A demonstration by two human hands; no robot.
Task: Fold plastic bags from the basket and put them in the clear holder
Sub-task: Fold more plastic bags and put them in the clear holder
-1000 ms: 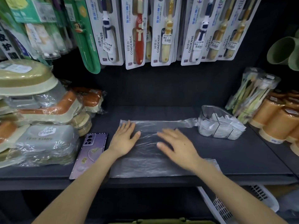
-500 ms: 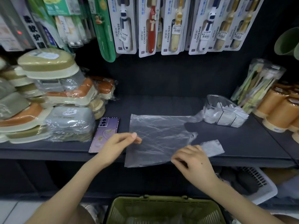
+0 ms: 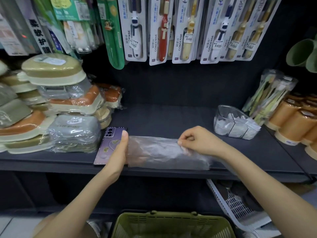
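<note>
Overhead light: bright toothbrush packs (image 3: 178, 30) at twelve o'clock, glare on wrapped boxes (image 3: 73, 131) at nine. My shelf (image 3: 171, 117) is dim, the plastic bag (image 3: 163, 152) I hold smeared, the edges bowed.

The hanging toothbrush cards (image 3: 135, 31) read CONDENSE; a white pack (image 3: 38, 35) at upper left seemingly reads 柔软护.

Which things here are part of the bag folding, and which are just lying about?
In the job: plastic bag, held by left hand and right hand; clear holder; green basket.
Lying about: purple phone; wrapped boxes; toothbrush packs; orange cups.
</note>
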